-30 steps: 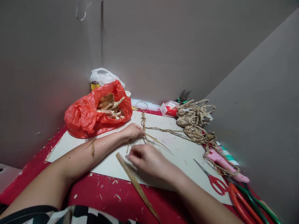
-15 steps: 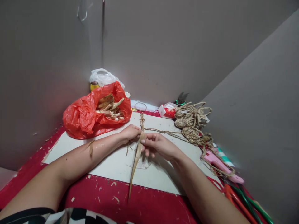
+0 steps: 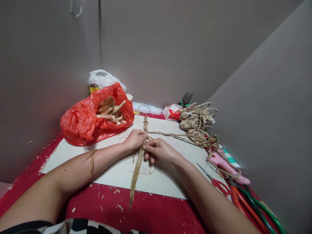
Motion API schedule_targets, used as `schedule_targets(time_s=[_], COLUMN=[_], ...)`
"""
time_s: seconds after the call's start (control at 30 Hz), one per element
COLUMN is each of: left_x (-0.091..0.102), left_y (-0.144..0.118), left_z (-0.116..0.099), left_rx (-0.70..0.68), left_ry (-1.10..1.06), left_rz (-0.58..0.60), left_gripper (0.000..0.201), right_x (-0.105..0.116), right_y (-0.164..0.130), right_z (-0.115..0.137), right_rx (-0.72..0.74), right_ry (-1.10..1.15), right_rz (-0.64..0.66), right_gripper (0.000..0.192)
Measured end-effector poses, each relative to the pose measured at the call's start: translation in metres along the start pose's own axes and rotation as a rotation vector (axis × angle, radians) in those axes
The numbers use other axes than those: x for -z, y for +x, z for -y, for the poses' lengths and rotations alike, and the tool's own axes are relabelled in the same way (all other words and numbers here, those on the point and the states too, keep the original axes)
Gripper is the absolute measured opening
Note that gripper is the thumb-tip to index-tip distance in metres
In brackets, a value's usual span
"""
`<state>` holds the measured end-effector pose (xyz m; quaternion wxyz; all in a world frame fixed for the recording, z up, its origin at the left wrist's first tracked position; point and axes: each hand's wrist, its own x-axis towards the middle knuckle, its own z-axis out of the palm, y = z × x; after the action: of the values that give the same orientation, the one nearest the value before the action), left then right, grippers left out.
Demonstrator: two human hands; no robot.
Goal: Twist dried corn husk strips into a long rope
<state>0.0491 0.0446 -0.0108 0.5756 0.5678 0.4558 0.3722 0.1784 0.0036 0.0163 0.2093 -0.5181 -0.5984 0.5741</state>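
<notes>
Head view: left hand (image 3: 135,139) and right hand (image 3: 158,150) pinch the dry leaf strip (image 3: 136,169) shut-fingered beside the braided cord (image 3: 145,125), steadying it.

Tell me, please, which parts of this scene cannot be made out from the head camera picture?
- Left hand fingertips: hidden behind the dried leaf strip and braided cord.
- Red bag contents: mostly covered by its folds.
- Yellow jar: half hidden behind the red bag.
- Red scissors: handles partly behind the right forearm.
</notes>
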Motion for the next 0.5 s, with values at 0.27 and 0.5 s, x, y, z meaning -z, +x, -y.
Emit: schedule_targets(time_s=[0.27,0.5], left_x=[0.0003,0.0004], left_y=[-0.0006,0.0001], left_z=[-0.0006,-0.0017], left_rx=[0.057,0.039], left_ry=[-0.067,-0.08], left_rz=[0.029,0.015], left_gripper=[0.019,0.018], right_x=[0.0056,0.0079], right_y=[-0.002,-0.0008], right_z=[0.0022,0.0006], right_rx=[0.038,0.038], right_ry=[0.118,0.171], right_rz=[-0.012,-0.03], right_gripper=[0.025,0.026])
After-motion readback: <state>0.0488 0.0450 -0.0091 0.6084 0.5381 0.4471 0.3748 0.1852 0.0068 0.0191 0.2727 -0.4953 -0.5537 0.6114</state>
